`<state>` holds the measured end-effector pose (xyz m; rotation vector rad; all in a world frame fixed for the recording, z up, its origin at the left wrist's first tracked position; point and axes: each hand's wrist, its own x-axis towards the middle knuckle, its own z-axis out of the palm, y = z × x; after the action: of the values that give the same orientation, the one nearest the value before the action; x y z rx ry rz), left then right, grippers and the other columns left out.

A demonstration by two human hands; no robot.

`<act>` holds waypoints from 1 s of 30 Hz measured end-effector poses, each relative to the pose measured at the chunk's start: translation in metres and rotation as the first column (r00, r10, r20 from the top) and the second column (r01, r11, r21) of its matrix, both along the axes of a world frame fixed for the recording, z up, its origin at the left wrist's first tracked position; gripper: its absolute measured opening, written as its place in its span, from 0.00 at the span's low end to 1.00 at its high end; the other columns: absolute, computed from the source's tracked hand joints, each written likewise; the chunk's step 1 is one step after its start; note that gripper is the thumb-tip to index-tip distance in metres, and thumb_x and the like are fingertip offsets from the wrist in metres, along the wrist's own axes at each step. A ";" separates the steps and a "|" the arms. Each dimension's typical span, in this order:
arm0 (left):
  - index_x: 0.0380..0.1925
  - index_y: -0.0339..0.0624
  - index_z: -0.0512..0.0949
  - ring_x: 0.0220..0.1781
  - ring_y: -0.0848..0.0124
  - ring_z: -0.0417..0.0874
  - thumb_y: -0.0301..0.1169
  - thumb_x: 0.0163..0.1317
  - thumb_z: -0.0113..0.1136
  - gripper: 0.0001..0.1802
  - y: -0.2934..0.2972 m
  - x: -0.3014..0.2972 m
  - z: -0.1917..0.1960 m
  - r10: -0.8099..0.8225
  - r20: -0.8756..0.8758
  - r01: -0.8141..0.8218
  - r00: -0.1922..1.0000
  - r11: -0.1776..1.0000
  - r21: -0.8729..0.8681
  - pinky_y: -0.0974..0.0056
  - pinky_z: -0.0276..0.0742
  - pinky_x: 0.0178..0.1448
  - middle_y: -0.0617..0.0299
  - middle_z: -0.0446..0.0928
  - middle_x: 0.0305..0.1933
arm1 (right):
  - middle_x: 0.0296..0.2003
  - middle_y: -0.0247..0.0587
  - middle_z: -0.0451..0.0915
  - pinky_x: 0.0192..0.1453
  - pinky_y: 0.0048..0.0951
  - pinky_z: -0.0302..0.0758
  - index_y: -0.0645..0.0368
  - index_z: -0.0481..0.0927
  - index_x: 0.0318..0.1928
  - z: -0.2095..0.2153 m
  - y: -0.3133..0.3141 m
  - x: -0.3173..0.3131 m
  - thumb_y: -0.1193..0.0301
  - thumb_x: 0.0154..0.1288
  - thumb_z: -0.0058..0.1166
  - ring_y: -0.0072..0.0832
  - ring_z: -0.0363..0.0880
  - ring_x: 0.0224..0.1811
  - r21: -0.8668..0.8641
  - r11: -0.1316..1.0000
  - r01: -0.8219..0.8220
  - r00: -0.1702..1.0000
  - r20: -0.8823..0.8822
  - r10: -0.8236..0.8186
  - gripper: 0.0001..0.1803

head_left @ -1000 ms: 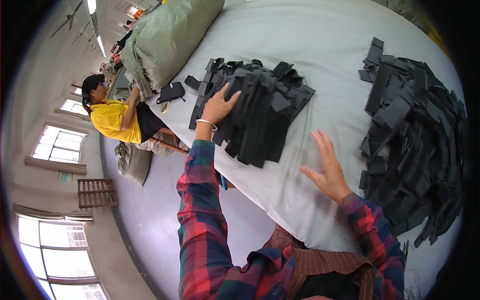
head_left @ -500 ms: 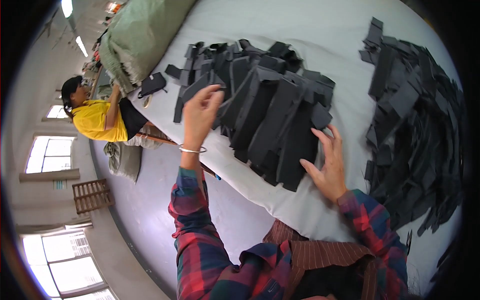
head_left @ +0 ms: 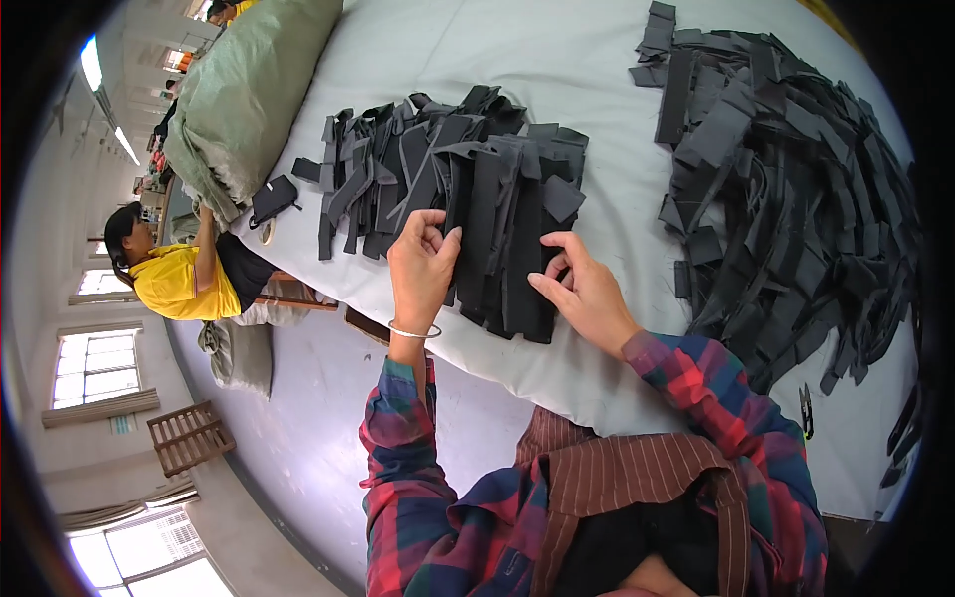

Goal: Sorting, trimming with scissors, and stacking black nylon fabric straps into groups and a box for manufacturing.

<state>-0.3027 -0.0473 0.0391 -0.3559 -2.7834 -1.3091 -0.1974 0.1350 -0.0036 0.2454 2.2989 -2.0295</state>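
A heap of dark grey fabric strips (head_left: pixel 509 234) lies on the white-covered table, its strips overlapping lengthwise. My left hand (head_left: pixel 422 269), with a bangle on the wrist, is at the heap's near left side. Its thumb and forefinger are pinched together at the edge of a strip (head_left: pixel 458 189). At the heap's near right edge is my right hand (head_left: pixel 589 297), thumb and forefinger apart, the fingertips against the outermost strip. The undersides of the strips are hidden.
A larger pile of dark strips (head_left: pixel 776 199) covers the right of the table (head_left: pixel 597 60). Small scissors (head_left: pixel 807 410) lie near the front edge. A black pouch (head_left: pixel 273 201) and a big green sack (head_left: pixel 254 95) are at far left, beside a person in yellow (head_left: pixel 189 282).
My left hand has come down from above the heap's left part to its near strips. My right hand stays by the right edge. The view has shifted, showing more of the right pile.
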 end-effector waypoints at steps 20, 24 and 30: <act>0.47 0.30 0.70 0.44 0.75 0.74 0.38 0.60 0.62 0.24 -0.007 0.042 -0.003 -0.156 0.436 -0.153 0.886 0.791 0.593 0.71 0.70 0.49 0.60 0.75 0.44 | 0.19 0.28 0.72 0.24 0.18 0.67 0.64 0.75 0.29 0.011 -0.026 -0.016 0.73 0.61 0.52 0.13 0.70 0.21 -0.255 0.962 0.100 0.983 -0.123 -0.135 0.07; 0.43 0.34 0.71 0.38 0.76 0.74 0.35 0.58 0.60 0.18 -0.007 0.078 -0.002 -0.347 0.413 -0.061 0.842 0.699 0.712 0.70 0.73 0.45 0.62 0.74 0.37 | 0.21 0.30 0.75 0.25 0.19 0.69 0.65 0.79 0.33 0.036 -0.042 0.003 0.73 0.61 0.55 0.14 0.70 0.20 -0.302 0.930 -0.209 0.961 -0.240 0.138 0.06; 0.44 0.38 0.70 0.37 0.73 0.75 0.29 0.59 0.54 0.14 -0.030 0.118 -0.012 -0.347 0.435 -0.354 0.831 0.275 0.894 0.69 0.74 0.44 0.60 0.74 0.35 | 0.41 0.43 0.69 0.44 0.31 0.70 0.51 0.64 0.60 0.017 -0.042 -0.029 0.57 0.50 0.65 0.31 0.70 0.39 0.258 0.872 0.416 0.860 -0.422 -0.286 0.38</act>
<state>-0.1847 -0.0775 0.0273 0.1881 -1.4915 -3.1527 -0.2269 0.0926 0.0136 0.3568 3.0552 -1.9435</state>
